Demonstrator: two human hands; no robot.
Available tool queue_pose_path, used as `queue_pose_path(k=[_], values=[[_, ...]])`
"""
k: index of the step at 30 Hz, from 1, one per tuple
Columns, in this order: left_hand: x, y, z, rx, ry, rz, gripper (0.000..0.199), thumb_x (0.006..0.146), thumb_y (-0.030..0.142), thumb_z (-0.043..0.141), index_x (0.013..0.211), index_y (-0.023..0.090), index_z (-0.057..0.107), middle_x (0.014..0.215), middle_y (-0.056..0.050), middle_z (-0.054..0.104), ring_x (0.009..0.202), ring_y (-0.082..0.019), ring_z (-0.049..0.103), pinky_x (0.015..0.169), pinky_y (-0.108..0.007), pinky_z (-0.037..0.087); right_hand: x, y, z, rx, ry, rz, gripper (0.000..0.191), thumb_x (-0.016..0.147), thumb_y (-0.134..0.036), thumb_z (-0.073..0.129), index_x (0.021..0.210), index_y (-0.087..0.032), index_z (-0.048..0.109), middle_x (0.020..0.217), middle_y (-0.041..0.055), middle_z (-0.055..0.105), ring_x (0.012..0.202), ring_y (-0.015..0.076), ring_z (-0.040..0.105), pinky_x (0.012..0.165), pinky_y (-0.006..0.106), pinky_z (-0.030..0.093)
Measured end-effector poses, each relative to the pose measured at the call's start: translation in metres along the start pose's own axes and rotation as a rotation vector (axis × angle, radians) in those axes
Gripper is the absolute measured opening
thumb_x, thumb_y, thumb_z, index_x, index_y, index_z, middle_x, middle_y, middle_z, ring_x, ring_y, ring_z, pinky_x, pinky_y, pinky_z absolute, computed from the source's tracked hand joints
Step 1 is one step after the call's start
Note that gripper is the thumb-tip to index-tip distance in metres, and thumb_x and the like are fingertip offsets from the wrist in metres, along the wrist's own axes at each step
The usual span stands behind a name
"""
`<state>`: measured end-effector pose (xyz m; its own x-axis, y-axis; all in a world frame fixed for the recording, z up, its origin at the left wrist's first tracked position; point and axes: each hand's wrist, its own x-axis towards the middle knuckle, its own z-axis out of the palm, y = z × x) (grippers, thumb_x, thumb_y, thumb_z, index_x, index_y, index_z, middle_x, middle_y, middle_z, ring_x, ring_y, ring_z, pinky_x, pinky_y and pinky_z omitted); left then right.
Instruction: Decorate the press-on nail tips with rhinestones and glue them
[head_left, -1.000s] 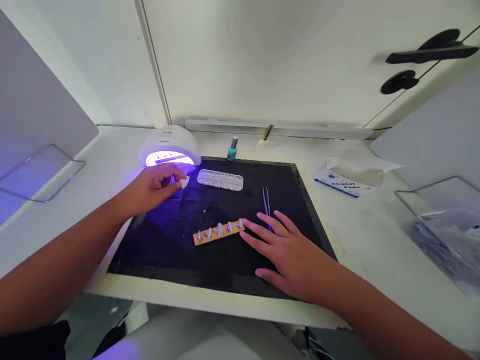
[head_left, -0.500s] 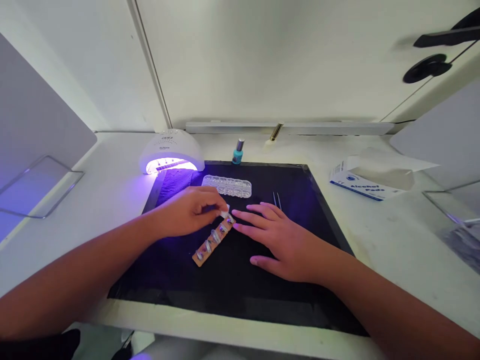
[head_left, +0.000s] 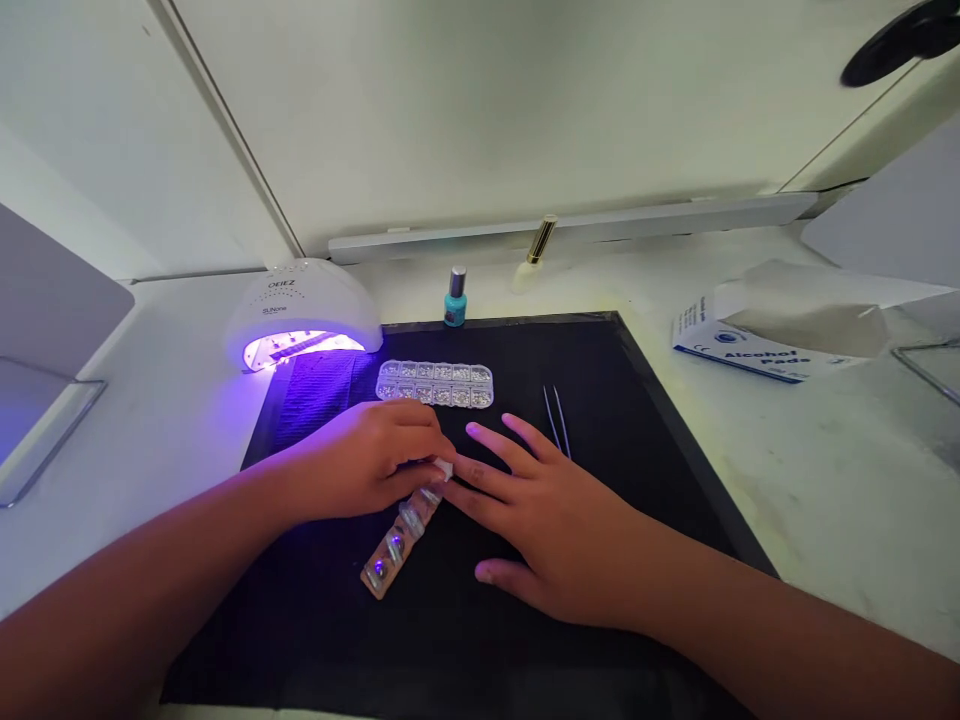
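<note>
Black mat (head_left: 637, 420) covers white tabletop (head_left: 825, 470), white wall (head_left: 525, 110) behind. On the mat, left hand (head_left: 375, 455) pinches white pad (head_left: 445, 468), hiding far end of nail strip (head_left: 397, 545); right hand (head_left: 559, 535) is spread wide.

Strip (head_left: 397, 548), case (head_left: 435, 384), tweezers (head_left: 553, 420) on black mat (head_left: 637, 430)

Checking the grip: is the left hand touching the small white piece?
Touching: the head view shows the left hand pinching the small white piece between its thumb and fingers.
</note>
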<state>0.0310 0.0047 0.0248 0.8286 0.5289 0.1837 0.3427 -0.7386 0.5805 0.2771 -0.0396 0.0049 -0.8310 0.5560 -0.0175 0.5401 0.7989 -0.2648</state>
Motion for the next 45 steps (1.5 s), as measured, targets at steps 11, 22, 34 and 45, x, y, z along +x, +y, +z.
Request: queue_pose_path(k=[11,22,34,45], values=[[-0.0010,0.0023,-0.0031,0.171,0.036,0.106,0.020,0.098,0.013,0.054,0.104,0.014,0.072,0.086,-0.006,0.063,0.079,-0.017,0.055,0.069,-0.028,0.045,0.0005,-0.0033,0.0025,-0.025,0.027,-0.023,0.066,0.095,-0.051,0.056,0.150,-0.017,0.045,0.149,0.0115,0.055,0.142,0.0410,0.041,0.117,0.066,0.021],[-0.0017,0.0043,-0.0025,0.246,-0.001,0.138,0.022,0.098,0.013,0.050,0.098,0.016,0.071,0.086,-0.006,0.064,0.078,-0.016,0.055,0.066,-0.026,0.044,0.0022,-0.0050,0.0016,-0.071,0.063,-0.042,0.064,0.093,-0.050,0.060,0.146,-0.015,0.051,0.143,0.0124,0.061,0.142,0.0390,0.042,0.118,0.064,0.023],[-0.0047,0.0016,-0.0081,0.312,0.018,0.153,0.022,0.099,0.014,0.049,0.100,0.015,0.071,0.085,-0.006,0.064,0.077,-0.016,0.056,0.065,-0.027,0.045,0.0027,-0.0045,0.0026,-0.099,0.087,-0.055,0.065,0.092,-0.051,0.060,0.146,-0.017,0.050,0.146,0.0101,0.059,0.141,0.0370,0.044,0.118,0.060,0.024],[0.0001,0.0082,0.0014,0.256,0.017,0.122,0.022,0.098,0.011,0.048,0.102,0.015,0.069,0.087,-0.006,0.063,0.079,-0.017,0.056,0.068,-0.028,0.048,0.0034,-0.0045,0.0032,-0.134,0.108,-0.081,0.061,0.094,-0.052,0.057,0.140,-0.013,0.057,0.138,0.0136,0.065,0.139,0.0375,0.046,0.117,0.061,0.026]])
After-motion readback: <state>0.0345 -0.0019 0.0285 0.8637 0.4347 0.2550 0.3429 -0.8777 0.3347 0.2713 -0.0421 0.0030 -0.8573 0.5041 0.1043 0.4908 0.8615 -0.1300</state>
